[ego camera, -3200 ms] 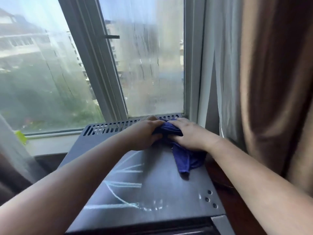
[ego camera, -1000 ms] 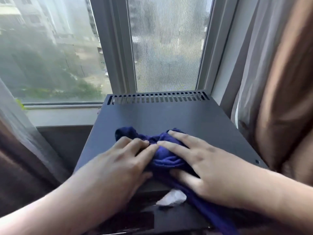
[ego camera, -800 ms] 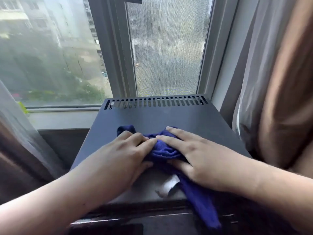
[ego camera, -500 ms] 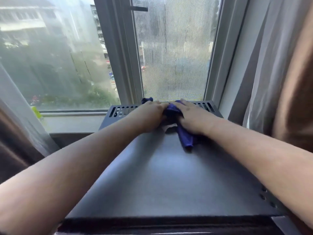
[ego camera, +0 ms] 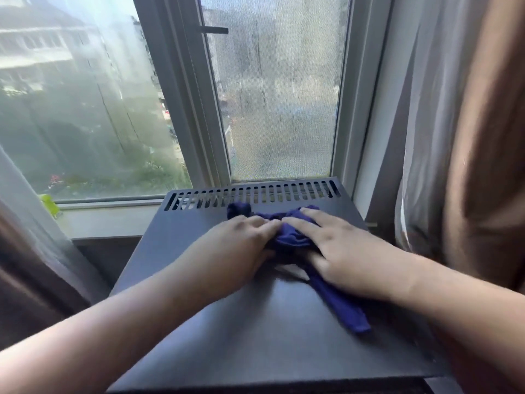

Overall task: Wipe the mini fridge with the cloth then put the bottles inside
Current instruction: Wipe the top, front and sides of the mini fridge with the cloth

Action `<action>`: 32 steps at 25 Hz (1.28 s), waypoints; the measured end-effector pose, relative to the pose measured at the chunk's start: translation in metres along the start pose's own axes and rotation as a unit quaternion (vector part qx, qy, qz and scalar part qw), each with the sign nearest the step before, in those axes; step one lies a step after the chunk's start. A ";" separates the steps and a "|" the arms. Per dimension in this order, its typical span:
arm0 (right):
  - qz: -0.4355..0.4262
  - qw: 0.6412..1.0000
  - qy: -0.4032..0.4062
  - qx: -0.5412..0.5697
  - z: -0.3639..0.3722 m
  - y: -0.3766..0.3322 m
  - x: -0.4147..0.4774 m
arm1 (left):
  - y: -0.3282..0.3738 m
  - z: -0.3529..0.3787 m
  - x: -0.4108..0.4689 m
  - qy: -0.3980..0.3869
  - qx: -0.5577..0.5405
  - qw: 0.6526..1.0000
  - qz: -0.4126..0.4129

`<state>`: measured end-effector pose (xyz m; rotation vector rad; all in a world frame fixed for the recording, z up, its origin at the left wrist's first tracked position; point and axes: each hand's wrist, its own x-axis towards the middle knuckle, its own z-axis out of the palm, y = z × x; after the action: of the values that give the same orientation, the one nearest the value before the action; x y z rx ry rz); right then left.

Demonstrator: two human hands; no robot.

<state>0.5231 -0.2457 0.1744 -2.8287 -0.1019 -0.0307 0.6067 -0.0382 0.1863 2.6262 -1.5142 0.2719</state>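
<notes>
The dark grey top of the mini fridge (ego camera: pixel 255 331) fills the lower middle of the head view, with a slotted vent along its back edge. A bunched dark blue cloth (ego camera: pixel 292 237) lies on the top, one tail trailing toward the front right. My left hand (ego camera: pixel 238 251) and my right hand (ego camera: pixel 343 251) press flat on the cloth side by side, fingers pointing to the vent. No bottles are in view, and the fridge door is out of sight.
A window (ego camera: pixel 278 95) with a grey frame stands right behind the fridge. Brown and grey curtains (ego camera: pixel 460 137) hang close on the right; another curtain (ego camera: pixel 25 251) is at the left. A small green object (ego camera: pixel 49 204) sits on the sill.
Both hands have drawn the cloth back from the vent toward the middle of the fridge top since half a second ago, within a back-and-forth wiping motion.
</notes>
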 end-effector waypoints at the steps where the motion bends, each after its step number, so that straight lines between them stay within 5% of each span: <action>1: -0.002 1.000 0.001 -0.002 0.000 -0.001 -0.021 | 0.013 -0.002 -0.009 0.005 -0.001 1.000 0.011; 5: 0.022 0.999 0.021 -0.017 -0.009 0.019 -0.041 | 0.043 0.004 0.010 0.025 -0.003 0.999 0.030; 15: 0.116 0.992 0.051 -0.003 -0.031 0.088 0.071 | 0.004 0.034 0.151 -0.004 0.019 0.998 -0.061; 22: 0.094 0.995 -0.012 -0.025 -0.006 -0.017 0.145 | -0.103 0.011 0.075 0.001 0.028 0.995 -0.101; 32: 0.070 0.996 0.034 -0.031 0.055 -0.180 0.216 | -0.236 -0.008 -0.044 -0.020 -0.095 0.978 -0.184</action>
<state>0.7255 -0.0432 0.1840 -2.8852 0.1145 -0.1009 0.7889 0.1188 0.1868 2.6960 -0.9751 0.0404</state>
